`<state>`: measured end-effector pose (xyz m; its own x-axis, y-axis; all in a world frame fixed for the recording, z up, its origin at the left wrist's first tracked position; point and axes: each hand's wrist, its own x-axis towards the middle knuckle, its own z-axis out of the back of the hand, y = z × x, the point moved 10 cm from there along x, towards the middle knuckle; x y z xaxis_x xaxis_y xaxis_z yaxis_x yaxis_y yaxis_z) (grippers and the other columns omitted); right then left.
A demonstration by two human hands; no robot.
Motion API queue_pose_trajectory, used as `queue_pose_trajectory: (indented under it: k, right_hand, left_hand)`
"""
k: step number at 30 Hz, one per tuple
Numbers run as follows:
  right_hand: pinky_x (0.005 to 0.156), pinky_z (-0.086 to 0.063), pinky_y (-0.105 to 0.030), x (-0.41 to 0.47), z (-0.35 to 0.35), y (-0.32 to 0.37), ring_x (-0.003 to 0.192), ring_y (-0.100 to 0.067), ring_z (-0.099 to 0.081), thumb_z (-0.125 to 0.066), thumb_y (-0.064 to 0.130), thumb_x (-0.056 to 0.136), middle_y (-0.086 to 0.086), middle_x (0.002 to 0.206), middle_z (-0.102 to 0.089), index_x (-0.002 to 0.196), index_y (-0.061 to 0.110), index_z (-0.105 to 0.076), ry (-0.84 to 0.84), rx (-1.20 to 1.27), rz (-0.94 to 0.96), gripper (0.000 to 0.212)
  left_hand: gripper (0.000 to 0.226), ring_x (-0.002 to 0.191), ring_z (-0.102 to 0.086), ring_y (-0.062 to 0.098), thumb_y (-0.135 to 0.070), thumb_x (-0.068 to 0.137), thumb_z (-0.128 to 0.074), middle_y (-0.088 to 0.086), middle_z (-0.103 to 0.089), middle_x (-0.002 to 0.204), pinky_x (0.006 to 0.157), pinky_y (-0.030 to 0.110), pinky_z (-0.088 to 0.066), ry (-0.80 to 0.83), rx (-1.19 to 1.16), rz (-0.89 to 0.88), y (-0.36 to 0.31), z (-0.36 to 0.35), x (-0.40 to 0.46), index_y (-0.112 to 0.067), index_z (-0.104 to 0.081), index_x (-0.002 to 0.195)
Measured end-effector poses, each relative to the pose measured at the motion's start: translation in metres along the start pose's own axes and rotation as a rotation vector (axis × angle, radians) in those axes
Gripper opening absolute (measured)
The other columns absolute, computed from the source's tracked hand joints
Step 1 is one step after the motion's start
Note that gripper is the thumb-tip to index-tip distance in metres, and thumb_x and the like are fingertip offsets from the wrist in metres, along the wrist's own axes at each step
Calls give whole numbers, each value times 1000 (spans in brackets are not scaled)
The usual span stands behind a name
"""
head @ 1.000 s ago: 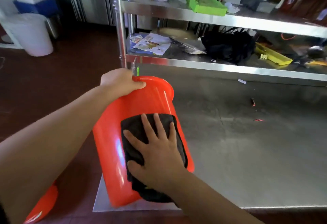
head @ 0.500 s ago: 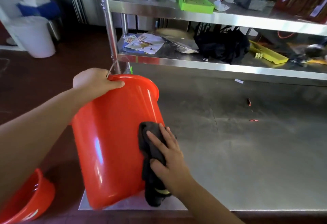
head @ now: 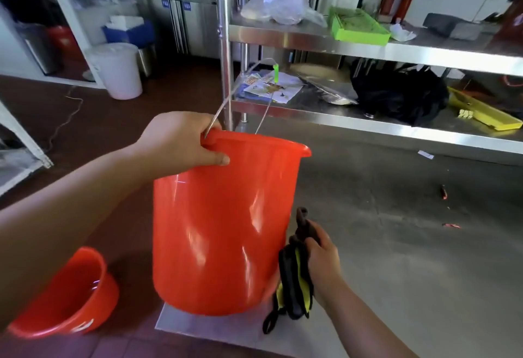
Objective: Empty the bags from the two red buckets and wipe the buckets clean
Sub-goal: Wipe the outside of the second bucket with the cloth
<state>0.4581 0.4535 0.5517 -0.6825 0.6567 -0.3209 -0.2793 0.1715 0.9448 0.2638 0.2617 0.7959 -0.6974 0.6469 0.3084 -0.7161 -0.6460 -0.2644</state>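
Observation:
A red bucket (head: 220, 224) stands nearly upright at the front left corner of the steel table (head: 396, 244). My left hand (head: 184, 142) grips its near rim beside the wire handle (head: 246, 83), which sticks up. My right hand (head: 319, 255) holds a bunched black and yellow cloth (head: 294, 281) against the bucket's lower right side. A second red bucket (head: 70, 298) sits on the floor at the lower left, its mouth tipped toward the right.
A steel shelf rack (head: 368, 49) rises behind the table, carrying a clear plastic bag (head: 280, 6), a green tray (head: 359, 26), papers, a black bag (head: 399, 94) and a yellow tray (head: 484, 111). A white bin (head: 116, 69) stands on the floor far left.
The bucket has swung from lying tilted to nearly upright. My right hand slid the cloth off the bucket's side down to its lower right and bunched it up.

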Motion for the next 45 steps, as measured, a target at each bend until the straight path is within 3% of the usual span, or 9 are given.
queue_pose_trajectory:
  k: [9, 14, 17, 20, 23, 26, 29, 37, 45]
  right_hand:
    - [65, -49, -28, 9, -3, -2, 72, -18, -65, -46, 2, 85, 2, 73, -68, 90, 28, -67, -13, -58, 30, 34]
    - [80, -52, -35, 7, -8, -4, 87, -18, -67, -53, 5, 85, 5, 90, -72, 100, 36, -68, -52, -32, 47, 38]
    - [73, -52, -22, 3, -12, -4, 84, -5, -68, -56, 1, 82, 16, 90, -72, 91, 47, -69, -79, 8, 54, 49]
    - [64, -49, -11, -1, -13, -3, 86, 0, -67, -58, -2, 81, 19, 95, -71, 100, 44, -67, -100, 83, 72, 51]
    - [80, -52, -20, -8, -20, 2, 102, -4, -64, -57, -4, 82, 17, 110, -68, 108, 47, -63, -83, 132, 111, 57]
    - [94, -51, -33, -17, -35, 7, 115, -11, -59, -52, -13, 83, 11, 125, -63, 122, 40, -58, -24, 275, 144, 66]
    - [77, -55, -24, -28, -51, 7, 110, -12, -63, -50, -16, 82, 8, 121, -66, 127, 37, -53, 43, 398, 113, 70]
    - [70, -54, -27, -38, -45, -4, 87, -20, -68, -56, 4, 71, -8, 89, -70, 95, 11, -61, 368, 338, -6, 25]
    - [80, -48, -17, -45, 20, -61, 97, -11, -65, -68, 10, 81, -1, 102, -71, 110, 11, -64, 332, -115, -95, 29]
  left_hand:
    - [38, 65, -63, 26, -49, 68, -69, -1, -65, 69, 61, 33, -45, -335, 190, -267, 0, -21, -32, -12, -66, 78]
    - [43, 61, -63, 26, -49, 77, -54, 3, -66, 69, 57, 34, -47, -354, 227, -317, 4, -60, -43, -9, -68, 80]
    - [40, 64, -63, 28, -44, 77, -52, 4, -66, 72, 60, 35, -48, -321, 217, -299, 6, -75, -42, -8, -68, 84]
    - [45, 86, -65, 31, -38, 75, -55, 8, -70, 94, 77, 41, -47, -367, 225, -305, 6, -77, -48, -6, -67, 105]
    - [67, 117, -51, 29, -44, 71, -63, 12, -60, 126, 102, 46, -35, -432, 88, -365, -10, -77, -75, -7, -52, 126]
    - [77, 116, -46, 20, -67, 69, -60, 2, -57, 124, 99, 34, -32, -103, -175, -407, -51, -117, -93, -17, -48, 126]
    - [70, 106, -49, 15, -80, 59, -50, -11, -57, 103, 81, 27, -31, 385, -354, -146, -57, -181, -99, -30, -51, 108]
    - [27, 56, -44, 4, -27, 67, -70, -10, -46, 62, 50, 17, -32, 600, -626, -59, -35, -230, -119, -29, -43, 69]
    - [29, 69, -52, 5, -20, 60, -68, -7, -56, 74, 64, 22, -38, 1000, -989, 311, -28, -275, -157, -21, -62, 89]
